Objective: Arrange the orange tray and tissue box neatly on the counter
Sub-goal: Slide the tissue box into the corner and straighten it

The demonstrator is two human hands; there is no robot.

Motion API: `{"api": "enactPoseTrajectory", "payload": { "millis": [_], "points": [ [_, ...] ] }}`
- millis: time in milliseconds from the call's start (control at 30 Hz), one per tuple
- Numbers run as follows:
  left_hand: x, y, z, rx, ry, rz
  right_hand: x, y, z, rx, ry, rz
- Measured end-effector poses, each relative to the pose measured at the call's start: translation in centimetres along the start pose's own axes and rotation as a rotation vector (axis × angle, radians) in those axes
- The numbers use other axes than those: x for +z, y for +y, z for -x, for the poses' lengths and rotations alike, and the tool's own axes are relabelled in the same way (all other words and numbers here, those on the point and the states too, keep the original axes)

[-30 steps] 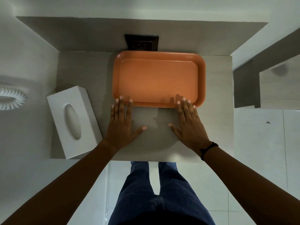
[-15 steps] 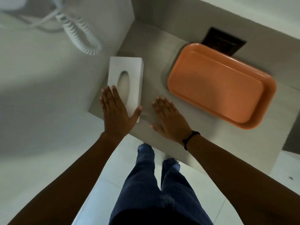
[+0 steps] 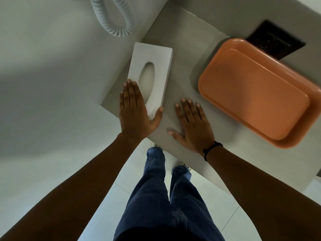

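Observation:
A white tissue box (image 3: pixel 152 58) with an oval slot lies near the left end of the grey counter (image 3: pixel 184 70). My left hand (image 3: pixel 134 110) lies flat over the box's near left corner, fingers along the left edge and thumb at the near end. My right hand (image 3: pixel 192 123) rests flat on the counter to the right of the box, fingers spread, holding nothing. The orange tray (image 3: pixel 257 94) sits empty at the right, against the back wall, apart from both hands.
A dark wall socket plate (image 3: pixel 276 40) is behind the tray. A white coiled cord (image 3: pixel 112 20) hangs on the left wall above the counter's corner. The counter's front edge runs just under my wrists; my legs and the tiled floor are below.
Both hands left the tray's front edge and moved left. My left hand now lies on the tissue box, and the view has swung left and closer.

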State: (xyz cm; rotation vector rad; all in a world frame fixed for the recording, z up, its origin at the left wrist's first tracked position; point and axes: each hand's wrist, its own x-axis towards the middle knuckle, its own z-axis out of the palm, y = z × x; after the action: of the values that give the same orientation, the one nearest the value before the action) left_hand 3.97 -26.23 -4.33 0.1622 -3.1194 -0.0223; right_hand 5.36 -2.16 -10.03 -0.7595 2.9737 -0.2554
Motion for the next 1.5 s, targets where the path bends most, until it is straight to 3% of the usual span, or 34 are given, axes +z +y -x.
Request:
{"api": "enactPoseTrajectory", "payload": {
  "millis": [633, 933, 1233, 1333, 1400, 1500],
  "points": [
    [0.2, -0.7, -11.4, 0.271, -0.008, 0.047, 1.0, 0.1, 0.2, 0.018, 0.005, -0.032],
    [0.2, 0.5, -17.8, 0.339, -0.028, 0.086, 0.9, 0.0, 0.2, 0.020, -0.005, -0.079],
    [-0.2, 0.5, -17.9, 0.356, -0.004, 0.132, 0.1, 0.0, 0.0, 0.012, -0.027, -0.118],
    [-0.6, -0.1, -15.9, 0.353, 0.057, 0.185, -1.6, -0.6, -1.5, 0.116, 0.039, -0.425],
    [-0.4, -0.6, -13.7, 0.346, 0.119, 0.230, -3.5, -1.4, -4.3, 0.277, 0.143, -0.755],
    [0.3, -0.7, -10.9, 0.343, 0.248, 0.299, -6.6, -1.7, -11.5, 0.589, 0.383, -0.977]
  ]
}}
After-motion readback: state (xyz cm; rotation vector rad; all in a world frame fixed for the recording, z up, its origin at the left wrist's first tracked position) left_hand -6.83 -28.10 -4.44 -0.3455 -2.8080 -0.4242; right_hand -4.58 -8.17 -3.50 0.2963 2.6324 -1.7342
